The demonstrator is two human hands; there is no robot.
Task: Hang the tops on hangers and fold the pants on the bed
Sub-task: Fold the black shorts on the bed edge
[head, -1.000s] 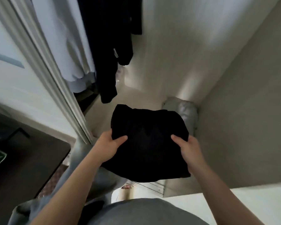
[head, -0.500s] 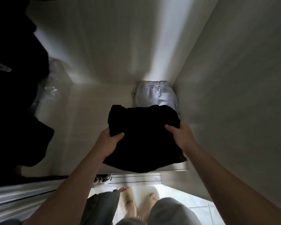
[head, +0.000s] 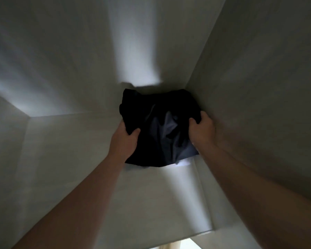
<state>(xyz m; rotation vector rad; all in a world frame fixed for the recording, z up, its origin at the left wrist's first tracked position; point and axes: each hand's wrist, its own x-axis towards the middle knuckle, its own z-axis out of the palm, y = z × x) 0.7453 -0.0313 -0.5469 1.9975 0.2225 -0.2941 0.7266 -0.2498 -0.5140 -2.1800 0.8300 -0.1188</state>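
Both hands held a folded black fabric garment [head: 160, 126] deep in the back right corner of a pale wardrobe compartment [head: 70, 150].

The left hand [head: 124, 141] gripped the garment's left edge, with the thumb curled over the top and the fingers hidden underneath. The right hand [head: 202, 132] clutched the right edge in the same way, its thumb dug into the cloth, just beside the right side wall [head: 258, 87]. The garment was creased and bunched through its middle, and its far edge lay near the back wall [head: 79, 51]. A sliver of light-coloured cloth [head: 184, 162] showed below the near edge. Whether the garment rested on it could not be told.
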